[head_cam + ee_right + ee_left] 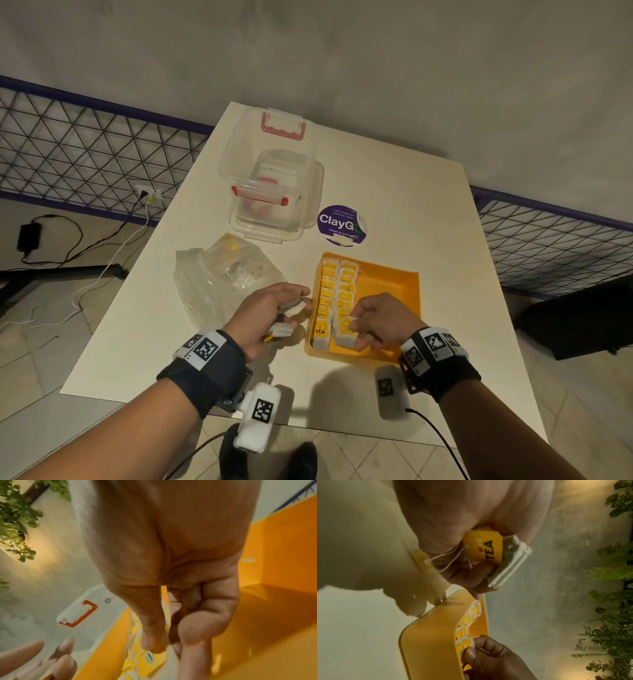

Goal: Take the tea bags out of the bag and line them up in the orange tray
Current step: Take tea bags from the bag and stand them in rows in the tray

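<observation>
The orange tray (390, 284) sits on the white table with two rows of yellow-tagged tea bags (337, 291) along its left side. My right hand (373, 318) is inside the tray at the near end of the second row, pinching a tea bag (152, 658) between thumb and fingers. My left hand (274, 308) hovers just left of the tray and grips a small stack of tea bags (505, 558) with a yellow "TEA" tag. The crumpled clear plastic bag (219, 281) lies to the left with some tea bags inside.
A clear lidded container (274, 185) with red clips stands behind the bag. A round purple sticker (340, 224) is on the table behind the tray. The tray's right half (274, 601) holds nothing. A wire fence runs beyond the table.
</observation>
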Motion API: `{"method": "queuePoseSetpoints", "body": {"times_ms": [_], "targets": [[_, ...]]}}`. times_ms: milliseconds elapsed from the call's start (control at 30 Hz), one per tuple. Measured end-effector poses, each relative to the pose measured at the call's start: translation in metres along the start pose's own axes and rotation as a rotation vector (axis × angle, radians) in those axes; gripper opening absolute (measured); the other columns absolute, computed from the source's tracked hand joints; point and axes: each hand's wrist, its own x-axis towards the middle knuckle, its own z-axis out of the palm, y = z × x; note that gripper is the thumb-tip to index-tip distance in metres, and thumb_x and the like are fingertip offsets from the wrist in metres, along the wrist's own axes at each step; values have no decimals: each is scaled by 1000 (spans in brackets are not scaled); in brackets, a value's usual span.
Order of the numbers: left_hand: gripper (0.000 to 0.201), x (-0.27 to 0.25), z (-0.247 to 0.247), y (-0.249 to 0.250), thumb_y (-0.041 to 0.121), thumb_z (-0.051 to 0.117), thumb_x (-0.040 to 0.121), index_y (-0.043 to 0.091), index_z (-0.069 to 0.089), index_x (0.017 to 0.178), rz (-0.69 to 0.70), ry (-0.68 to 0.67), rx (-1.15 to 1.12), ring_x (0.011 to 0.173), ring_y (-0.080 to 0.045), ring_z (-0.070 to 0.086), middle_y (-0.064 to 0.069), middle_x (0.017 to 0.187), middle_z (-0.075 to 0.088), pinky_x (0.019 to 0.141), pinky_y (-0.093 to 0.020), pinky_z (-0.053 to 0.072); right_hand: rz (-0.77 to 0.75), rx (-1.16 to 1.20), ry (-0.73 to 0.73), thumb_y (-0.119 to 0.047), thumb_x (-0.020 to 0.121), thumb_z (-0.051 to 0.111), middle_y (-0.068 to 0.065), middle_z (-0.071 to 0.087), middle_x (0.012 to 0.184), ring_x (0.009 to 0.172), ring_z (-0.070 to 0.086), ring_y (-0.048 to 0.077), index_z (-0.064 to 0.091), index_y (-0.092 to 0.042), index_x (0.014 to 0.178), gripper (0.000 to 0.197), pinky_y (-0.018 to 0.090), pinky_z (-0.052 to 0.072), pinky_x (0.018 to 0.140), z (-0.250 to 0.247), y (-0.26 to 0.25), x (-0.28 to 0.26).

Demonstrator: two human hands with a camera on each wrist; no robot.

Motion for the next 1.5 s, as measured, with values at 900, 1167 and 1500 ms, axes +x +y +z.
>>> {"method": "queuePoseSetpoints", "body": {"times_ms": [900, 1167, 1500], "targets": [[33, 3, 0, -3, 4, 40, 95, 0, 66, 115, -8, -31, -59, 44, -19, 51, -24, 97, 71, 40, -20, 35, -309, -309, 313, -19, 81, 75, -4, 67, 94, 87, 61, 13, 65, -21, 88, 12, 27, 49, 76, 12, -24, -2], [29, 6, 5, -2, 4, 43, 97, 1, 69, 110, -70, 25, -107, 34, -15, 49, -12, 60, 62, 36, -19, 39, -756, -472, 143, -15, 81, 74, -9, 51, 106, 85, 51, 3, 71, -21, 105, 25, 19, 46, 77, 35, -34, -10], [39, -2, 4, 2, 35, 44, 102, 7, 64, 120, -130, -136, -153, 37, -16, 53, -20, 95, 73, 32, -18, 36, -825, -388, 311, -19, 92, 61, -7, 62, 84, 77, 56, 10, 72, -15, 88, 12, 36, 51, 73, 35, -38, -12]]}}
